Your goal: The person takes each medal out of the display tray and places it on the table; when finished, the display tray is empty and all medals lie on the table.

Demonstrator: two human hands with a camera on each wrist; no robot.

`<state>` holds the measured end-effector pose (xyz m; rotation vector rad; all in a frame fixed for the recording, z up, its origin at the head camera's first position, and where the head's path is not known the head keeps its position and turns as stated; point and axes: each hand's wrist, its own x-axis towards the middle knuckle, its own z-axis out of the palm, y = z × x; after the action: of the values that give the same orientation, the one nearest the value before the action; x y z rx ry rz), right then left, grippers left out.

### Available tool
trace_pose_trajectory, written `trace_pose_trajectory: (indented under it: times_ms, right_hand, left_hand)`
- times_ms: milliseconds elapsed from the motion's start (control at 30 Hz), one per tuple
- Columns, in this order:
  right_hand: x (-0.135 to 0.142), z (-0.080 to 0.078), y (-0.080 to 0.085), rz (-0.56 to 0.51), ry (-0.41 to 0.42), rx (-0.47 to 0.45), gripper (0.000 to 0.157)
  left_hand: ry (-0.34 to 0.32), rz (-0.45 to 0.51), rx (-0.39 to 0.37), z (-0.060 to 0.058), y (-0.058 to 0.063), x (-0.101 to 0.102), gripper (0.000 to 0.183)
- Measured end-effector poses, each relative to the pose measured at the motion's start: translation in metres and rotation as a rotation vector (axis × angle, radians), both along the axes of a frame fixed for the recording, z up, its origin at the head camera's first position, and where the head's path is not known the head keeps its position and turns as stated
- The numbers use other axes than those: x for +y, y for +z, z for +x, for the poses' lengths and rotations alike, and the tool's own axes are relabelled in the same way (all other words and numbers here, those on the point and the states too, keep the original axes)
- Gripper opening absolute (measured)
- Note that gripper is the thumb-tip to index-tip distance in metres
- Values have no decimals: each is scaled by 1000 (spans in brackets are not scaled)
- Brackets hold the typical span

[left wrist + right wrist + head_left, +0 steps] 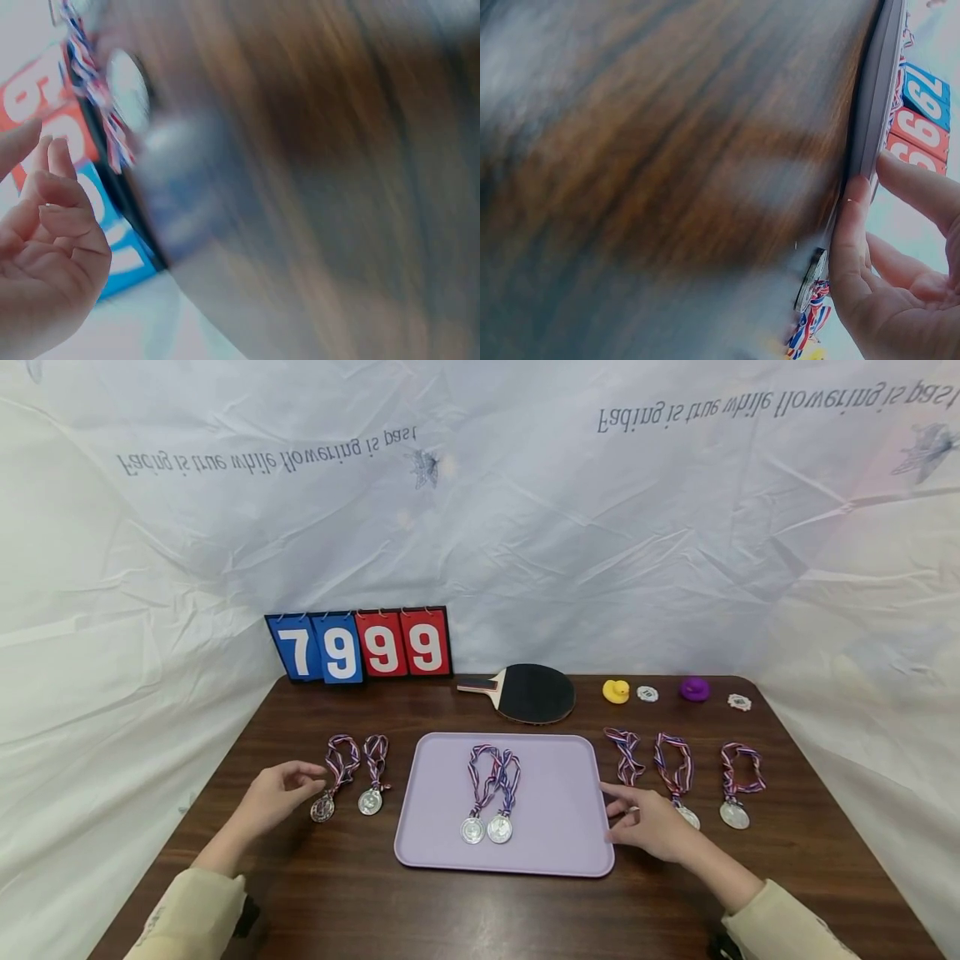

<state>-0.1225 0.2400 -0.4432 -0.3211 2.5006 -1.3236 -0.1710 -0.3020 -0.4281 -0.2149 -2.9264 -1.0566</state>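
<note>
A pale purple tray (pixel 558 777) lies mid-table with two silver medals (pixel 486 829) on striped ribbons in it. My right hand (pixel 651 818) is at the tray's right edge, fingertips touching the rim and fingers spread along it. In the right wrist view, the tray's side (pixel 876 75) appears edge-on between table and fingertips. Left of the tray lie two more medals; my left hand (pixel 277 797) hovers beside the outer medal (pixel 322 808), fingers loosely bent and holding nothing. Right of the tray, a ribbon (pixel 626 756) and a medal (pixel 688 817) are partly hidden by my right hand.
Another medal (pixel 734 814) lies farther right. Along the back stand a flip scoreboard (pixel 360 646), a black table tennis bat (pixel 536 693), a yellow duck (pixel 616 692), a purple duck (pixel 694 689) and two white chips (pixel 738 702). White fabric hangs around the table.
</note>
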Motion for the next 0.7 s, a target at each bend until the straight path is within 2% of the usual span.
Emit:
trace_pose_trajectory:
  times_ms: [133, 233, 333, 533, 700]
  right_hand:
    - [0, 0, 0, -17, -2, -6, 72]
    - [0, 0, 0, -23, -5, -14, 72]
    - [-1, 0, 1, -27, -7, -23, 72]
    - [0, 1, 0, -38, -3, -14, 72]
    - [1, -1, -2, -42, 7, -14, 73]
  left_hand:
    - [-46, 27, 28, 4, 6, 31, 22]
    - [-96, 69, 11, 9, 8, 55, 21]
    - [-172, 132, -3, 14, 7, 79, 18]
    - [-317, 162, -28, 25, 1, 125, 18]
    - [-376, 147, -85, 34, -6, 149, 20]
